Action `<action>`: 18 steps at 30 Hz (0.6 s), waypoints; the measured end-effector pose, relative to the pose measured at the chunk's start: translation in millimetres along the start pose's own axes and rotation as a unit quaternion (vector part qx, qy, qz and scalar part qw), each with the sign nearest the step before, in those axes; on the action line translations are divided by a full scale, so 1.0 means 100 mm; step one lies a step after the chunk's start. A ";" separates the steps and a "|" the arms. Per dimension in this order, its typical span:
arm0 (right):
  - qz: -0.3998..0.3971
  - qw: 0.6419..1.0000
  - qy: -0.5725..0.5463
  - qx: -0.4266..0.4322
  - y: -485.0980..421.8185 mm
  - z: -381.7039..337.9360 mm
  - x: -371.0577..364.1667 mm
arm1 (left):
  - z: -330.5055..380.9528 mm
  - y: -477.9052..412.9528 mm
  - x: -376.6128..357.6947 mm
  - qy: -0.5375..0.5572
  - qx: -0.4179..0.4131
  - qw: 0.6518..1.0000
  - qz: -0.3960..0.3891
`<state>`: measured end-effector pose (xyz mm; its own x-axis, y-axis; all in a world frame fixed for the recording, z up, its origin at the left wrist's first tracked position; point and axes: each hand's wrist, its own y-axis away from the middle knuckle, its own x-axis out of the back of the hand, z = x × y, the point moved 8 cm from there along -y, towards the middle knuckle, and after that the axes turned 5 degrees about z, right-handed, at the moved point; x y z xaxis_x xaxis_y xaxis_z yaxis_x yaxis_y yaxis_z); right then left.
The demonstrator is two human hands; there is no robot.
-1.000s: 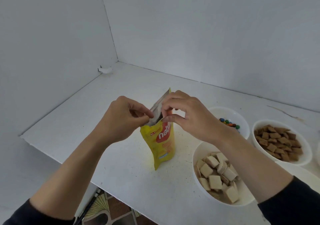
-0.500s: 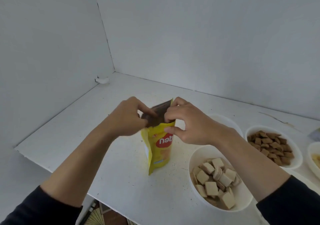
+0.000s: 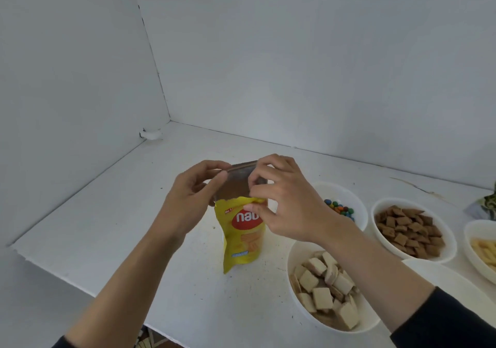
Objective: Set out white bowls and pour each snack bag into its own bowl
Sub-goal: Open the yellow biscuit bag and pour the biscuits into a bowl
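Four filled bowls to the right of the yellow bag (image 3: 243, 243). Nearest, just right of its base: the wafer bowl (image 3: 303, 252). Further right of the bag at the same depth: a white rim (image 3: 451, 275), contents out of view. Probably the free bowl; confirm before pouring.

Bag upright on the table (image 3: 107, 213), base down, top torn off, silvery lining exposed. Left hand (image 3: 188, 202) pinching the left lip of the mouth between thumb and fingertips. Right hand (image 3: 290, 210) pinching the right lip likewise, fingers curled over the top edge.

Recommended procedure:
1. Draw the two lips apart evenly, to a fully open mouth.
2. Avoid jerking: risk of a split side seam and scattered biscuits.
3. Hold the base on the table while widening.
4. Move one hand to the body of the bag, lift, and tip over an unfilled bowl only.
5. Pour slowly; brittle contents, by the look of the pack.

Beyond and right of the bag: candy bowl (image 3: 349, 194), bowl of brown squares (image 3: 440, 218), bowl of pale sticks (image 3: 472, 229) at the edge of view. Leave untouched.
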<state>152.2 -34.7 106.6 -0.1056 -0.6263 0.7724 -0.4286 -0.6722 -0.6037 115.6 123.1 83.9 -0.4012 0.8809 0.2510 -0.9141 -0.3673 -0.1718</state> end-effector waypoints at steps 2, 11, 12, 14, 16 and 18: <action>0.016 1.000 -0.017 -0.015 -0.03 0.03 0.04 | -0.02 0.10 -0.04 0.068 0.000 0.998 -0.001; 0.158 0.977 -0.021 -0.144 -0.06 0.22 0.50 | -0.18 0.30 -0.37 0.007 -0.090 0.995 -0.040; 0.164 0.970 -0.048 -0.171 -0.04 0.26 0.56 | -0.19 0.31 -0.39 0.000 -0.088 0.996 -0.022; 0.163 0.958 -0.104 -0.211 0.01 0.35 0.66 | -0.18 0.32 -0.44 -0.002 -0.091 0.996 0.003; 0.175 0.944 -0.156 -0.233 0.08 0.43 0.79 | -0.16 0.36 -0.51 -0.015 -0.120 0.993 0.012; 0.201 0.927 -0.196 -0.250 0.17 0.51 0.96 | -0.12 0.42 -0.59 -0.035 -0.152 0.987 0.022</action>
<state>180.0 -126.4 160.4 -0.0549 -0.9478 0.3141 -0.7976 -0.1476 -0.5848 101.7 59.3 50.9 -0.4534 0.8392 0.3002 -0.8396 -0.2890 -0.4599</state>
